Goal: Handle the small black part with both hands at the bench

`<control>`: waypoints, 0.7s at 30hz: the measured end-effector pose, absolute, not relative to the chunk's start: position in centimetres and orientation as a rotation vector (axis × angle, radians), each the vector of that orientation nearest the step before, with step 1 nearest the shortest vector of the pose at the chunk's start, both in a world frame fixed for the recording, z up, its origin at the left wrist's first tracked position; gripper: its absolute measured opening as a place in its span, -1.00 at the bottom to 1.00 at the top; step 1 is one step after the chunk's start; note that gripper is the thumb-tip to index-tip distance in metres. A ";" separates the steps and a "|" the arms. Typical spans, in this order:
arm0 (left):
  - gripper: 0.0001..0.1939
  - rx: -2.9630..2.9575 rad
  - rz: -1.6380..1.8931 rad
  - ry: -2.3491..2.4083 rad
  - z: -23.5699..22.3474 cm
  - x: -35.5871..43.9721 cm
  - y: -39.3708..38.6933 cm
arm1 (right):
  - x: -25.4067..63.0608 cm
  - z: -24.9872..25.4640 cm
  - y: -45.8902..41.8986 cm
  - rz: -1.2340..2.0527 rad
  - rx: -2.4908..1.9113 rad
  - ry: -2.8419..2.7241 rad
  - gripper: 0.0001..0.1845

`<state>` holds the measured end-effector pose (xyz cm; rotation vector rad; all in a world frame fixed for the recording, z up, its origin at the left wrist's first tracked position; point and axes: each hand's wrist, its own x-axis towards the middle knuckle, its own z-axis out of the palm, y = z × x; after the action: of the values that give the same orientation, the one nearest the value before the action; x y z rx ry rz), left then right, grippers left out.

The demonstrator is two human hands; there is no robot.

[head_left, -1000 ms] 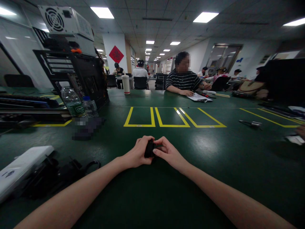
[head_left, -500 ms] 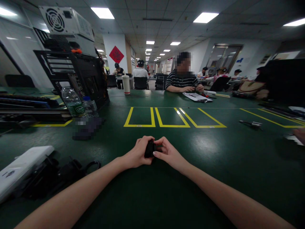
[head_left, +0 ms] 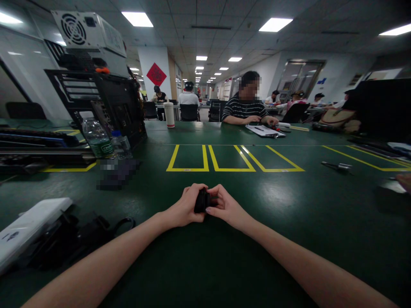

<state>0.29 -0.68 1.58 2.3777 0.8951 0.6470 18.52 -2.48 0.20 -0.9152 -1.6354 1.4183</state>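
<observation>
A small black block-like object (head_left: 201, 201) is held just above or on the green table (head_left: 212, 256), in the middle of the view; I cannot make out its kind. My left hand (head_left: 186, 207) wraps round it from the left, thumb below and fingers over the top. From the right, my right hand (head_left: 226, 205) pinches at its side with bent fingertips and thumb. The fingers hide parts of the object, and whether it rests on the table cannot be seen.
Yellow tape frames (head_left: 188, 170) mark the table ahead. At left stand a computer case (head_left: 118, 102), a plastic bottle (head_left: 96, 134), a white box (head_left: 28, 231) and black cables (head_left: 93, 229). A metal tool (head_left: 337, 166) lies right. Across sits a person (head_left: 245, 107) by a clipboard (head_left: 265, 130).
My hands and the black object stay almost in place; a little more of the object shows between them. The person across has turned their head slightly.
</observation>
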 end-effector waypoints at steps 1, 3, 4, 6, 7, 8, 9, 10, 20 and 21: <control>-0.35 2.378 0.651 0.900 1.5 0.3 -0.7 | 18.5 0.2 -2.5 1.415 -0.905 -1.629 -0.67; -0.35 2.375 0.648 0.896 1.5 0.3 -0.6 | 18.4 0.1 -2.5 1.410 -0.902 -1.614 -0.73; -0.35 2.372 0.645 0.891 1.5 0.3 -0.6 | 18.4 0.1 -2.5 1.409 -0.907 -1.608 -0.76; -0.36 2.367 0.644 0.891 1.6 0.3 -0.7 | 18.4 0.1 -2.5 1.400 -0.927 -1.599 -0.77; -0.36 2.363 0.643 0.896 1.6 0.3 -0.7 | 18.4 0.1 -2.5 1.393 -0.945 -1.595 -0.76; -0.35 2.360 0.640 0.902 1.6 0.3 -0.7 | 18.4 0.0 -2.4 1.387 -0.964 -1.593 -0.74; -0.35 2.355 0.636 0.907 1.6 0.3 -0.7 | 18.4 0.0 -2.3 1.381 -0.981 -1.596 -0.72; -0.36 2.352 0.631 0.906 1.6 0.3 -0.7 | 18.4 0.0 -2.3 1.378 -0.992 -1.604 -0.70; -0.37 2.378 0.619 0.886 1.8 0.2 -0.8 | 18.4 0.4 -2.8 1.408 -0.936 -1.626 -0.76; -0.37 2.378 0.619 0.879 1.9 0.2 -0.8 | 18.4 0.4 -2.8 1.397 -0.946 -1.621 -0.78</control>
<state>0.21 -0.78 1.87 2.3779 0.8794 0.6194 18.40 -2.78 0.45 -0.9456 -1.6210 1.3973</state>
